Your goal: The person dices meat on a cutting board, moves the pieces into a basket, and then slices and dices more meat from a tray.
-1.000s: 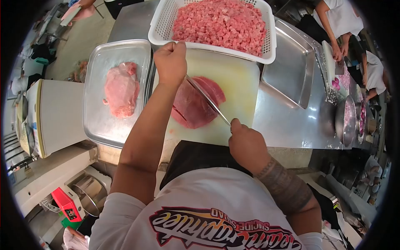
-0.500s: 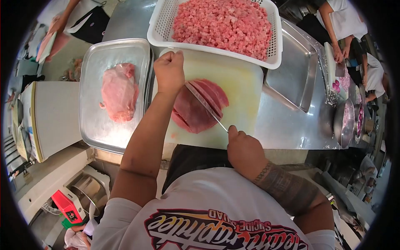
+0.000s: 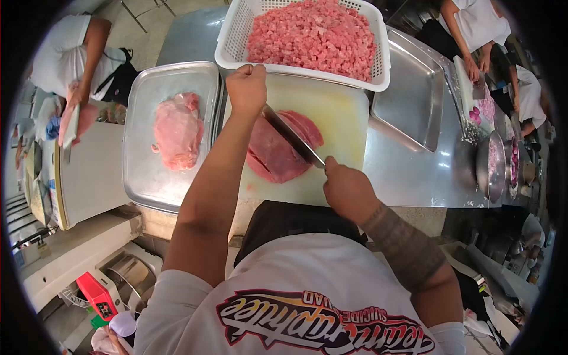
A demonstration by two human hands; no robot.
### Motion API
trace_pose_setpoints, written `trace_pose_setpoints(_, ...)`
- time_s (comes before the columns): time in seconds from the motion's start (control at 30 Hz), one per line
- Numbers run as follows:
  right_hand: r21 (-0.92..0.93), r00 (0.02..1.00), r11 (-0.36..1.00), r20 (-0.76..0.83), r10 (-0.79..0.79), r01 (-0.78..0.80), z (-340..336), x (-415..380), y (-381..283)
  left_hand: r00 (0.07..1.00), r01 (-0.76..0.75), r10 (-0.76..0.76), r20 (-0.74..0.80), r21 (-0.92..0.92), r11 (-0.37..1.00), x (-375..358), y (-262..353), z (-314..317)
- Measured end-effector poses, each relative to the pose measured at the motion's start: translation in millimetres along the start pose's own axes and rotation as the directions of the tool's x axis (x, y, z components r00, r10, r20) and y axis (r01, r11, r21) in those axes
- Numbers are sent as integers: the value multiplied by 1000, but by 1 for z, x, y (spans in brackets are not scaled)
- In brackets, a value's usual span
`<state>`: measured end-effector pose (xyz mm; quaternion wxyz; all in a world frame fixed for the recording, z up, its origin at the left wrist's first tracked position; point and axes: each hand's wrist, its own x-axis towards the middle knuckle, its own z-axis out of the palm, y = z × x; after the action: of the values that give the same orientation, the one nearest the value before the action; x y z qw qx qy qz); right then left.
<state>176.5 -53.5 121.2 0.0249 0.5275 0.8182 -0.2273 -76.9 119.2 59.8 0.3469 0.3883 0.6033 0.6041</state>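
The slab of meat [image 3: 273,155] lies on the pale cutting board [image 3: 346,115], between the person's hands and in front of the body. From the left hand [image 3: 246,90] it lies to the near right; from the right hand [image 3: 348,188] it lies to the far left. Both hands sit close by its edges, and it is hard to tell which is nearer, since the left forearm hides part of the slab's left side.

The relation that matters is how the knife [image 3: 294,138] crosses the slab. Its long axis runs slantwise from near right to far left, with the handle end toward the body and the blade reaching away to the left wrist, over the slab's far-right part. A strip of meat lies on the far-right side of the blade, its edge roughly in line with it.

The slab is broad and rounded, so its own long axis is hard to judge, and it points no clear way.

The right hand is wrapped around the knife's handle. The left is clenched in a fist beside the blade's far end; whether it grips the tip or anything else cannot be told. Just beyond that fist stands the white basket [image 3: 383,62] of diced meat [image 3: 313,38].
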Motion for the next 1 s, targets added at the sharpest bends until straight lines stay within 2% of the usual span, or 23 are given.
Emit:
trace_pose_setpoints(0.07,-19,999,1000,19,26,-25,-26,-20,-17,1000,10,-12,-14,-93,996,-14,35,-2)
trace_pose_setpoints(0.17,-18,997,999,66,30,-28,-39,-35,-25,996,89,-90,-3,-108,990,-25,41,-11)
trace_pose_setpoints(0.27,-32,997,999,72,8,-6,-35,-34,-23,989,146,-149,-17,-111,983,-30,21,-11)
trace_pose_setpoints(0.47,-70,982,997,183,53,-41,-29,-18,-32,981,192,-191,16,-81,978,-21,-2,-18)
trace_pose_setpoints(0.57,-42,983,996,167,81,-75,-9,-8,-31,993,115,-112,38,-69,991,-12,-22,-24)
trace_pose_setpoints(0.67,6,991,997,105,77,-78,3,6,-37,973,229,-225,45,-200,952,-6,-30,-25)
trace_pose_setpoints(0.77,-68,985,992,134,110,-102,35,13,-24,991,123,-116,68,-118,985,1,-49,-28)
trace_pose_setpoints(0.87,-46,997,998,66,51,-48,28,14,-10,998,-60,59,21,48,997,-1,-31,-13)
trace_pose_setpoints(0.97,56,999,998,34,-10,8,14,14,7,999,-30,26,21,178,984,6,-21,-1)
trace_pose_setpoints(1.0,41,1000,999,-20,-2,3,2,4,-3,996,-83,88,-19,192,978,0,-2,-1)
